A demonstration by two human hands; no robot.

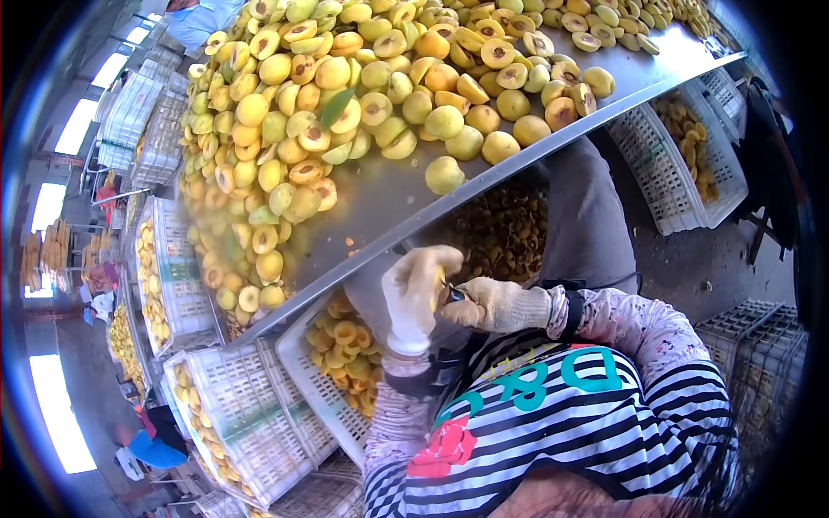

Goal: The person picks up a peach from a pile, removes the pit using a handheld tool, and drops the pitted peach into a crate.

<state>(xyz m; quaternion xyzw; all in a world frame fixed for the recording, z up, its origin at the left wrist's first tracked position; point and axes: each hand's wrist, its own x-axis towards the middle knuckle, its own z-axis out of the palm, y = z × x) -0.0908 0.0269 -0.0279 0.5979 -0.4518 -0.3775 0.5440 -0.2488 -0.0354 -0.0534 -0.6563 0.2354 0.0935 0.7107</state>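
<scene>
**Head view, fruit pitting at a steel table.** The left hand (419, 298), in a smooth white glove, is closed around a yellow peach (438, 285); only a sliver of the fruit shows between the curled fingers. The right hand (496, 304), in a knitted glove, is clenched on a small knife (454, 294). Its dark blade tip meets the peach where the two hands touch. Both hands are held in front of the striped shirt (587, 414), off the table.

Just beyond the grip runs the edge of the metal table (380, 198), which carries a heap of whole and halved peaches (328, 95). One loose whole peach (445, 174) lies near that edge, directly past the hands. Under the table, just beyond the right hand, is a mass of brown pits (501, 233). Below and to the left of the left hand stands a white plastic crate (315, 393) holding pitted peach halves. A further crate (665, 186) lies well apart, beyond and to the right of the right hand.
</scene>
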